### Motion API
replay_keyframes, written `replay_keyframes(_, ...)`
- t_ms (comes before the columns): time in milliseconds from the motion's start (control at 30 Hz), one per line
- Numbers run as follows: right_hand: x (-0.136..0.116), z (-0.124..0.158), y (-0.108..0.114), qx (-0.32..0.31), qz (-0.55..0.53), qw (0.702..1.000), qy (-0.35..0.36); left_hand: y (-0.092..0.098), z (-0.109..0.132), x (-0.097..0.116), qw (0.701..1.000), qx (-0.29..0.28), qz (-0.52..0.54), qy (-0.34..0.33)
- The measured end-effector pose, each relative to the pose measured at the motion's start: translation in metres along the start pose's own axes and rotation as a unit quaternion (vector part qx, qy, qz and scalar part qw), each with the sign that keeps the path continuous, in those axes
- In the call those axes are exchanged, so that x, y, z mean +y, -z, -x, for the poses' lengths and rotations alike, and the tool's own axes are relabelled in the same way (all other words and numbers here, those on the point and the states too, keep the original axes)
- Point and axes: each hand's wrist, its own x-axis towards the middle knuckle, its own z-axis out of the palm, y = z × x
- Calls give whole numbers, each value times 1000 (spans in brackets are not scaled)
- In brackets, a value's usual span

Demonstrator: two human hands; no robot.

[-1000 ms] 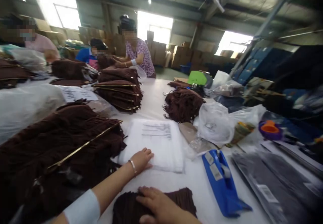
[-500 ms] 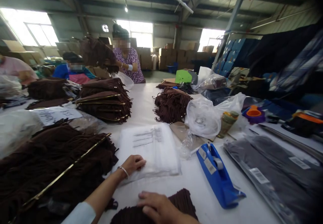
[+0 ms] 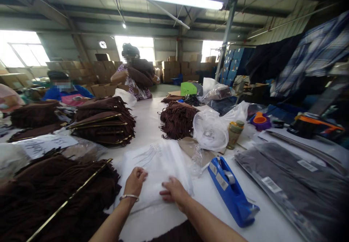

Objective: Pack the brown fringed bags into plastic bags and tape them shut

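Observation:
A stack of clear plastic bags (image 3: 158, 162) with printed lines lies on the white table. My left hand (image 3: 135, 181), with a bracelet at the wrist, is over its left side, fingers curled and pinched on the top plastic bag, whose print looks rumpled. Over the right part of the stack is my right hand (image 3: 174, 193), its fingers apart and slightly blurred, with nothing held in it. Below my forearms, a dark brown fringed textile (image 3: 177, 233) shows only in part at the bottom edge.
Brown fringed pieces with a gold zipper (image 3: 71, 194) are heaped at left, with another stack (image 3: 103, 122) behind. A blue tape dispenser (image 3: 231, 191) stands at right, beside bagged grey garments (image 3: 294, 184). A jar (image 3: 235, 134) is farther back. A co-worker (image 3: 136, 75) holds brown pieces across the table.
My right hand has left the brown fringed textile and moved up to the plastic bags. My left hand has shifted slightly left, and the top bag's print has rumpled. The view has tilted up.

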Motion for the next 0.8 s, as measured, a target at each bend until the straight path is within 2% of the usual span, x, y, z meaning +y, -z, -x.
replay_keyframes(33, -5, 7, -1, -12, 13, 1000, 23, 2, -1, 1, 1000, 14, -20, 0)
replay_keyframes(100, -19, 16, -4, -14, 117, 982, 150, 3, 1, 8, 997, 28, -67, -14)
replay_keyframes(133, -28, 17, -5, 1, 215, 948, 233, 0, 5, 12, 995, 29, -93, -25)
replay_keyframes(200, -43, 9, -6, 35, 428, 833, 348, -6, 14, 21, 989, 15, -141, -52)
replay_keyframes(233, -49, 2, -4, 45, 507, 782, 361, -9, 19, 25, 985, 0, -161, -65)
replay_keyframes(267, -53, -8, -1, 49, 552, 756, 349, -11, 23, 28, 981, -18, -179, -77)
replay_keyframes(300, -56, -17, 3, 49, 572, 748, 332, -12, 27, 29, 976, -37, -195, -84)
replay_keyframes(367, -55, -31, 14, 50, 574, 755, 313, -5, 33, 26, 969, -66, -222, -81)
replay_keyframes(433, -51, -34, 31, 63, 563, 768, 298, 11, 37, 17, 967, -78, -239, -49)
replay_keyframes(567, -37, -10, 78, 103, 485, 828, 261, 54, 53, -13, 970, -59, -227, 57)
replay_keyframes(633, -24, 8, 103, 133, 421, 864, 242, 64, 67, -27, 975, -42, -183, 116)
replay_keyframes(700, -5, 24, 119, 169, 348, 896, 216, 59, 83, -35, 979, -42, -100, 175)
replay_keyframes(800, 25, 42, 126, 223, 191, 942, 162, 34, 100, -33, 966, -58, 90, 237)
